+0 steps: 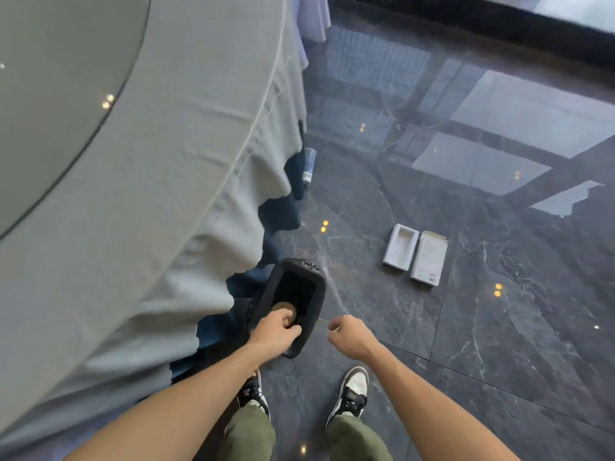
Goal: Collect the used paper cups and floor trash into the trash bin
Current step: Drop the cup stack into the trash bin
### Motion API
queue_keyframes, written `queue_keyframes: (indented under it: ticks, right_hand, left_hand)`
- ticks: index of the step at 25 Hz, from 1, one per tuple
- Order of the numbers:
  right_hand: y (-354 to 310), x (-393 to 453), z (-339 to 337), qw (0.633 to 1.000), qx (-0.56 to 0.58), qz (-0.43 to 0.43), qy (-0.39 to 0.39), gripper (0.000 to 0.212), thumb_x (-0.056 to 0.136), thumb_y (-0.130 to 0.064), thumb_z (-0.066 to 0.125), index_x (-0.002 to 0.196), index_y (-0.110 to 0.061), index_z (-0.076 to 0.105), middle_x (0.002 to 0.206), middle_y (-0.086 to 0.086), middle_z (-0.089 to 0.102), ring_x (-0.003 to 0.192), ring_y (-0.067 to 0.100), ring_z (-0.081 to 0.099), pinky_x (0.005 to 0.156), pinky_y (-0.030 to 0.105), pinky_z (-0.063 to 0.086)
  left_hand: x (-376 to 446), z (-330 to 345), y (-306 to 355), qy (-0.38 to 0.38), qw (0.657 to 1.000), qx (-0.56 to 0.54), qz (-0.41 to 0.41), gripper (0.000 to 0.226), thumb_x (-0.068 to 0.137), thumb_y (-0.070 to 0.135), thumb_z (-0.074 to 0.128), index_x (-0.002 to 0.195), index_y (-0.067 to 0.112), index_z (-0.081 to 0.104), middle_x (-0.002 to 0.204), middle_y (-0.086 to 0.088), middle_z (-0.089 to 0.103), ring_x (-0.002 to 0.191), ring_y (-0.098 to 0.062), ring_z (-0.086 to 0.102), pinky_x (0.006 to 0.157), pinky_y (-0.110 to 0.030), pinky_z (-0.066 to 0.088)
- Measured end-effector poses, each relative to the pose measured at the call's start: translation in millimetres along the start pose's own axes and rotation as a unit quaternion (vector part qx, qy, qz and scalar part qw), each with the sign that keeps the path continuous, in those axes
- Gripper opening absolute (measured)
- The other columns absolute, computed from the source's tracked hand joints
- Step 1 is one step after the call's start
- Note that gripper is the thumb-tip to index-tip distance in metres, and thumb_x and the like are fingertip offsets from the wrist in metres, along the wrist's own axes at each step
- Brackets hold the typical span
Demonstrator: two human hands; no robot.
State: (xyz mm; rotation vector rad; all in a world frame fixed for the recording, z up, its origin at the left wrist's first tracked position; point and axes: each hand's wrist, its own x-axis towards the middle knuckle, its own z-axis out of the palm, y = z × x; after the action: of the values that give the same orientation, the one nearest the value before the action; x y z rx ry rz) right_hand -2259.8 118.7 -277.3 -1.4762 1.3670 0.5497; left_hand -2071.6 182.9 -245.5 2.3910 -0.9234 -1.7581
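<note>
left hand (278, 329) curled over black trash bin (316, 314) mouth, brown paper cup (284, 309) at fingertips, contact unclear | right hand (349, 334) loosely closed, empty | 2 white box halves (414, 256) on floor

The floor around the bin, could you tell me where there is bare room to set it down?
Bare dark tile lies right of the bin, between it and the two white boxes, and in front of the right shoe. The left is crowded: the bin sits against the tablecloth, and a bottle lies by the cloth's edge farther along.
</note>
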Motion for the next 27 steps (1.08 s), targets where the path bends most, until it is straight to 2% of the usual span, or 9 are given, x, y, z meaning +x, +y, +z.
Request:
queue_keyframes:
  ticks: [4, 12, 16, 19, 24, 27]
  right_hand:
    - [23.8, -76.3, -94.7, 1.000, -0.009, -0.017, 0.023, 0.043, 0.094, -0.022, 0.057, 0.135, -0.010, 0.066, 0.137, 0.011, 0.066, 0.125, 0.030, 0.061, 0.100, 0.033, 0.049]
    - [72.2, -152.5, -256.9, 0.990, 0.040, -0.009, 0.134, 0.048, 0.094, -0.027, 0.061, 0.138, -0.009, 0.061, 0.141, 0.011, 0.063, 0.130, 0.027, 0.058, 0.106, 0.033, 0.046]
    - [85.7, -151.5, -311.7, 0.986, 0.038, 0.000, 0.165, 0.050, 0.094, -0.027, 0.061, 0.140, -0.008, 0.058, 0.143, 0.013, 0.060, 0.130, 0.028, 0.057, 0.102, 0.033, 0.046]
    - [89.3, -136.6, -350.4, 0.985, 0.033, 0.009, 0.171, 0.047, 0.095, -0.025, 0.058, 0.137, -0.004, 0.058, 0.142, 0.016, 0.058, 0.130, 0.032, 0.055, 0.105, 0.039, 0.047]
    - [80.7, -94.3, -408.1, 0.980, 0.010, 0.019, 0.197, 0.056, 0.093, -0.032, 0.056, 0.145, -0.014, 0.049, 0.149, 0.011, 0.049, 0.138, 0.032, 0.047, 0.111, 0.045, 0.042]
    - [73.8, -71.7, -434.9, 0.973, -0.006, 0.012, 0.229, 0.063, 0.095, -0.035, 0.058, 0.154, -0.018, 0.040, 0.156, 0.008, 0.040, 0.141, 0.031, 0.041, 0.112, 0.044, 0.039]
  left_hand:
    - [-61.7, -4.6, 102.5, 0.020, 0.997, 0.049, 0.057, 0.063, 0.100, 0.036, 0.067, 0.157, 0.018, 0.048, 0.153, -0.007, 0.058, 0.138, -0.026, 0.058, 0.115, -0.037, 0.045]
    - [-110.4, 15.9, 283.3, 0.037, 0.977, 0.108, 0.179, 0.074, 0.095, 0.046, 0.069, 0.159, 0.016, 0.044, 0.162, -0.007, 0.048, 0.147, -0.024, 0.048, 0.118, -0.038, 0.040]
    - [-98.3, 22.6, 347.5, 0.037, 0.966, 0.132, 0.218, 0.075, 0.095, 0.044, 0.068, 0.159, 0.014, 0.042, 0.163, -0.009, 0.045, 0.150, -0.026, 0.044, 0.121, -0.039, 0.037]
    - [-73.0, 19.2, 384.3, 0.035, 0.962, 0.150, 0.224, 0.080, 0.091, 0.052, 0.067, 0.160, 0.020, 0.041, 0.161, -0.010, 0.045, 0.149, -0.029, 0.043, 0.120, -0.046, 0.038]
    - [-14.2, 3.2, 432.0, 0.027, 0.960, 0.172, 0.221, 0.081, 0.095, 0.051, 0.064, 0.163, 0.020, 0.034, 0.162, -0.009, 0.042, 0.148, -0.029, 0.043, 0.120, -0.044, 0.038]
    - [10.7, -7.0, 449.0, 0.037, 0.961, 0.166, 0.220, 0.082, 0.095, 0.051, 0.064, 0.164, 0.020, 0.033, 0.163, -0.008, 0.041, 0.148, -0.029, 0.043, 0.120, -0.044, 0.037]
